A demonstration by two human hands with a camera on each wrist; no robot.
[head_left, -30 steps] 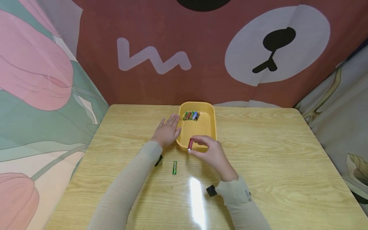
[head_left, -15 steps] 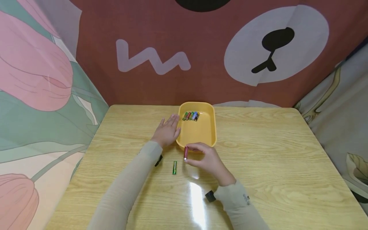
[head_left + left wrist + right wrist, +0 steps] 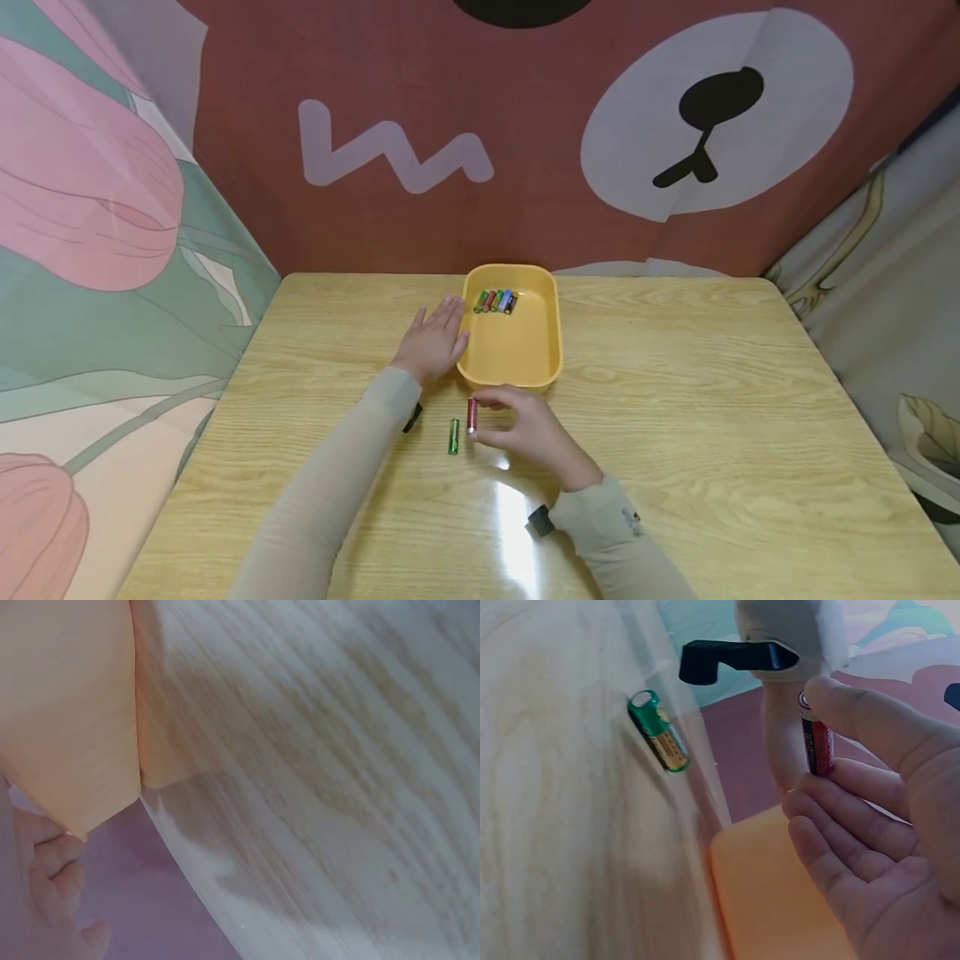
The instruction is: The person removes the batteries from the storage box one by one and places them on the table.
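We saw the right hand pinch the red battery end to end, thumb at one tip and a finger at the other, the gap between them no wider than the battery's length; we judged that this hold left the battery's sides free so it could be laid neatly alongside another. It was outside the yellow plastic tray, in front of its near edge and just beside the green battery lying on the wooden table, though we could not tell whether it touched the wood. The left hand grasped nothing: its fingers lay outstretched against the tray's left side, probably to steady it. Inside, near the far left corner, five batteries lay side by side, a tidy row that seemed deliberate. The pinched battery was a slim cylinder in a glossy red sleeve with a black section and pale print too small for us to read, its thumb end capped in silver; its green neighbour carried a gold-toned panel.
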